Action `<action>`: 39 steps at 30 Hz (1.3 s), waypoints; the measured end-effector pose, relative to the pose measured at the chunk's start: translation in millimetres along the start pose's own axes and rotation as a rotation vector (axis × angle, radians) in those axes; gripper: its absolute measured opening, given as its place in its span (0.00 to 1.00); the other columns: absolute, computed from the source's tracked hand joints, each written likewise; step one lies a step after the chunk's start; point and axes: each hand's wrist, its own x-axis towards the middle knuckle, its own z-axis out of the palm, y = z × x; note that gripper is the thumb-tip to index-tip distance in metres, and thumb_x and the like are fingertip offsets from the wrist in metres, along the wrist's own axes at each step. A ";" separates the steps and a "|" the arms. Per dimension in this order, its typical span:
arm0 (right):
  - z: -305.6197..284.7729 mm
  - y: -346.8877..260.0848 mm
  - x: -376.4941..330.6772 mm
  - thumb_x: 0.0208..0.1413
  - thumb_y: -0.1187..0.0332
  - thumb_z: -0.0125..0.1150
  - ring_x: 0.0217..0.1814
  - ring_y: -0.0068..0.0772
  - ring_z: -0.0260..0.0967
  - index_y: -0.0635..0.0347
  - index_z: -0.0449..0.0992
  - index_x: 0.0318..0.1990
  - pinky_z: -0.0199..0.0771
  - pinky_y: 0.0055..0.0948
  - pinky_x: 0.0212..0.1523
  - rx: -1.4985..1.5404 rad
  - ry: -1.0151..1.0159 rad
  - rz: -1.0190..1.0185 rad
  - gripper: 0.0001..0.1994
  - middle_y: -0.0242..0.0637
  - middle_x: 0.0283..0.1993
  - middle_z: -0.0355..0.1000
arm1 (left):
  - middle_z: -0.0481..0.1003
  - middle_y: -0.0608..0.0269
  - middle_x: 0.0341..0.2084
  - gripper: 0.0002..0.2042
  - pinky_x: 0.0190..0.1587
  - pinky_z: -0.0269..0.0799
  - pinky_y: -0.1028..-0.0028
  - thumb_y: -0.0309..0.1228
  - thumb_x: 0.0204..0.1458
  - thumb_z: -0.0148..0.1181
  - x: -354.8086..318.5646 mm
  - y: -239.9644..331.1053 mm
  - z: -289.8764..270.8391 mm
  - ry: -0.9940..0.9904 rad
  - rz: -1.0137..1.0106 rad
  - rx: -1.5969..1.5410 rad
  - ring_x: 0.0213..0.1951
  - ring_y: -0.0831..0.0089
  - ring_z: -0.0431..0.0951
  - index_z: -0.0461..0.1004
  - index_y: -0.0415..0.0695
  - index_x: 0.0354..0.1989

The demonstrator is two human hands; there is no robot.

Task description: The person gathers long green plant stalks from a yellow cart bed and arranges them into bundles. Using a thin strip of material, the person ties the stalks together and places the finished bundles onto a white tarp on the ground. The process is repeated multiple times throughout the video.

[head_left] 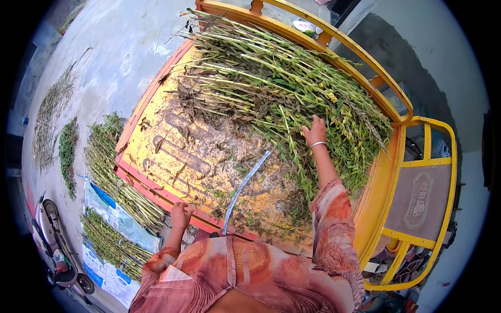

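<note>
A large heap of cut green plant stalks (292, 78) with pods and leaves lies across the far and right side of a yellow cart bed (182, 151). My right hand (315, 131), with a bangle at the wrist, reaches into the heap's near edge, its fingers curled on the stalks. My left hand (181, 214) is closed beside the bed's red near edge (151, 190); what its fingers hold, if anything, is hidden. Between my hands, a pale blue strip (244, 185) lies on the bed and reaches toward my waist.
Yellow rails (360, 49) border the bed's far side, and a yellow framed panel (417, 193) stands at the right. More stalk bundles (122, 172) lie left on the ground and on plastic sheeting (107, 266). A scooter (60, 245) stands at the lower left.
</note>
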 end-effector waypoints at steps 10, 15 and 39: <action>-75.2 -65.9 238.2 0.28 0.47 0.77 0.69 0.42 0.49 0.51 0.47 0.67 0.61 0.46 0.59 -0.350 -0.077 0.015 0.57 0.39 0.68 0.49 | 0.71 0.48 0.43 0.17 0.47 0.69 0.61 0.31 0.38 0.70 165.9 81.6 -8.3 0.101 0.268 -0.215 0.46 0.50 0.71 0.74 0.43 0.38; -37.6 -32.1 326.1 0.31 0.30 0.64 0.70 0.45 0.48 0.53 0.45 0.68 0.54 0.53 0.64 -0.169 -0.227 0.104 0.59 0.42 0.70 0.48 | 0.69 0.51 0.49 0.19 0.50 0.70 0.64 0.33 0.43 0.68 255.0 191.8 -11.4 -0.170 0.440 -0.595 0.50 0.54 0.71 0.73 0.42 0.43; -23.3 -25.7 142.3 0.31 0.43 0.71 0.48 0.45 0.61 0.54 0.69 0.50 0.65 0.42 0.45 -0.137 -0.008 -0.275 0.38 0.40 0.43 0.72 | 0.63 0.57 0.55 0.32 0.53 0.61 0.44 0.40 0.49 0.66 371.5 443.8 65.9 -0.333 -0.358 -1.883 0.58 0.54 0.62 0.56 0.47 0.59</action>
